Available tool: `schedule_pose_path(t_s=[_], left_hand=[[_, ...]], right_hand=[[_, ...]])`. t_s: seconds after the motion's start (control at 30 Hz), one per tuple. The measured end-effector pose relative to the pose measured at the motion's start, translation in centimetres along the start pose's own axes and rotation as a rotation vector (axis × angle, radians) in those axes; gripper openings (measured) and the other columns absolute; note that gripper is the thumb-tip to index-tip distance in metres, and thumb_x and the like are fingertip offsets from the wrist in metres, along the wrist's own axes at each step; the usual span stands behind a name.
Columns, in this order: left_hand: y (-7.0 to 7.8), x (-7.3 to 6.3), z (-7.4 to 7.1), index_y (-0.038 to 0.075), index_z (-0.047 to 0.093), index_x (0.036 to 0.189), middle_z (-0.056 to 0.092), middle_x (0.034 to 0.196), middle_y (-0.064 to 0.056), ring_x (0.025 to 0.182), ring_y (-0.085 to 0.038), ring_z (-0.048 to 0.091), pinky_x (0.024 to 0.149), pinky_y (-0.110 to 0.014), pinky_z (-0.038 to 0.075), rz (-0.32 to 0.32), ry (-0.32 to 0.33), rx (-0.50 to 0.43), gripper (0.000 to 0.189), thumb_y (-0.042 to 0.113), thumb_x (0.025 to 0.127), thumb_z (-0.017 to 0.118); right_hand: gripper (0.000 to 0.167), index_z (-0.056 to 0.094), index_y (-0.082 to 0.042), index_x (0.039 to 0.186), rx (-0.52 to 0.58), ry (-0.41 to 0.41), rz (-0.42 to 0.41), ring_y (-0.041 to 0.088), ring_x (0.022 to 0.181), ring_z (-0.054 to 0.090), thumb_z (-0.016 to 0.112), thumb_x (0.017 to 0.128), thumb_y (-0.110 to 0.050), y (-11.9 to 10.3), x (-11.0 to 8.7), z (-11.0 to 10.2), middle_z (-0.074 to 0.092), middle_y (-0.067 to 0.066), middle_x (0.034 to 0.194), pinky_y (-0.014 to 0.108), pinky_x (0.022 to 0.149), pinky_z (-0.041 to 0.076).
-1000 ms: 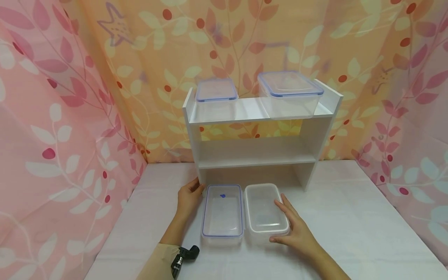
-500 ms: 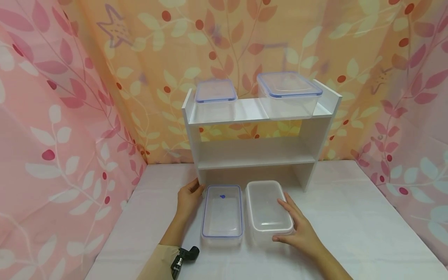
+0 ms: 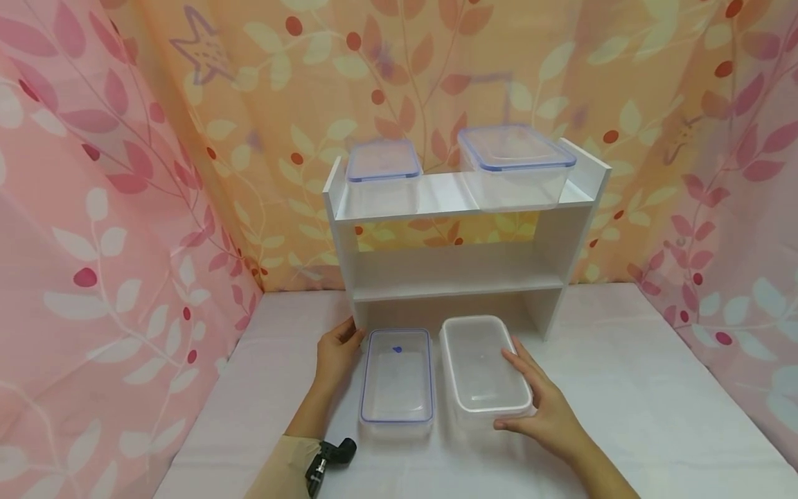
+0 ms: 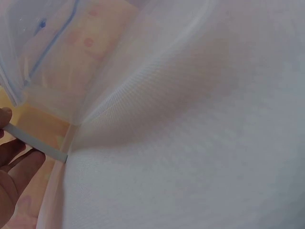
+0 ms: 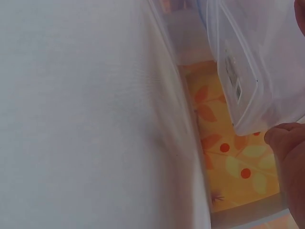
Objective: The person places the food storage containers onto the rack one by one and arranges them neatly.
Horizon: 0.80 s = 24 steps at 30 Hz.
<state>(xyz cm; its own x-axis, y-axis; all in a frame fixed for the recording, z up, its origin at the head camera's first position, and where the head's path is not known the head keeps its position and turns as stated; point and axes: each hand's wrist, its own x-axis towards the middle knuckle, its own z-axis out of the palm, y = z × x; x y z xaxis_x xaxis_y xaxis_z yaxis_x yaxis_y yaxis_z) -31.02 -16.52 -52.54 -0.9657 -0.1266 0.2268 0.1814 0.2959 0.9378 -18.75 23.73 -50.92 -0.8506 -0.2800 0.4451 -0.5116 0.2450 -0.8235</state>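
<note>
No legible text; blurred label (image 5: pixel 233 72) on container (image 5: pixel 274 67)

Your bare left hand (image 3: pixel 337 353) is pinching, its thumb opposed to bent fingers; your left forearm (image 3: pixel 309 410), beige-sleeved lower down, stretches back from them. Your bare right hand (image 3: pixel 544 410) curves in a grip, thumb apart from its fingers, right forearm (image 3: pixel 598 464) slanting back behind them.

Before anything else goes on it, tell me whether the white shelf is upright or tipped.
Upright: the white shelf stands on the table, its boards roughly level.
</note>
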Motion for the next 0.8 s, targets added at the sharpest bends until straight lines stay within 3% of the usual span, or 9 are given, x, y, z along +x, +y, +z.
schedule_pose_path(t_s=[0.13,0.37,0.63,0.8], left_hand=[[0.1,0.1,0.0,0.007,0.063,0.139,0.069,0.133,-0.009,0.12,-0.024,0.068,0.092,-0.03,0.058,0.003,-0.001,0.0,0.046,0.023,0.097,0.073],[0.1,0.2,0.1,0.005,0.063,0.139,0.068,0.134,-0.013,0.122,-0.026,0.067,0.092,-0.03,0.058,0.023,0.001,-0.011,0.046,0.019,0.097,0.073],[0.0,0.2,0.3,0.007,0.064,0.138,0.07,0.131,-0.011,0.118,-0.025,0.069,0.088,-0.029,0.06,0.021,0.013,-0.002,0.045,0.019,0.096,0.074],[-0.1,0.1,0.1,0.007,0.064,0.138,0.07,0.131,-0.01,0.119,-0.023,0.068,0.089,-0.028,0.059,0.02,0.012,-0.007,0.045,0.021,0.096,0.074]], right_hand=[[0.113,0.039,-0.009,0.158,0.019,-0.013,-0.002,-0.002,0.152,0.021,0.097,0.062,-0.004,-0.4,0.1,-0.2,0.012,0.01,0.173,0.014,0.101,0.045],[0.112,0.038,-0.003,0.156,0.042,-0.019,-0.054,-0.001,0.152,0.024,0.096,0.06,0.003,-1.3,0.6,-0.7,0.012,0.021,0.17,0.014,0.099,0.048],[0.113,0.039,-0.003,0.156,0.044,-0.022,-0.041,0.001,0.154,0.02,0.096,0.059,0.005,-2.8,1.3,-1.4,0.015,0.017,0.171,0.012,0.1,0.046],[0.112,0.041,-0.003,0.155,0.055,-0.048,-0.043,0.0,0.152,0.026,0.096,0.058,0.004,-4.0,1.9,-1.6,0.017,0.014,0.171,0.013,0.099,0.048]])
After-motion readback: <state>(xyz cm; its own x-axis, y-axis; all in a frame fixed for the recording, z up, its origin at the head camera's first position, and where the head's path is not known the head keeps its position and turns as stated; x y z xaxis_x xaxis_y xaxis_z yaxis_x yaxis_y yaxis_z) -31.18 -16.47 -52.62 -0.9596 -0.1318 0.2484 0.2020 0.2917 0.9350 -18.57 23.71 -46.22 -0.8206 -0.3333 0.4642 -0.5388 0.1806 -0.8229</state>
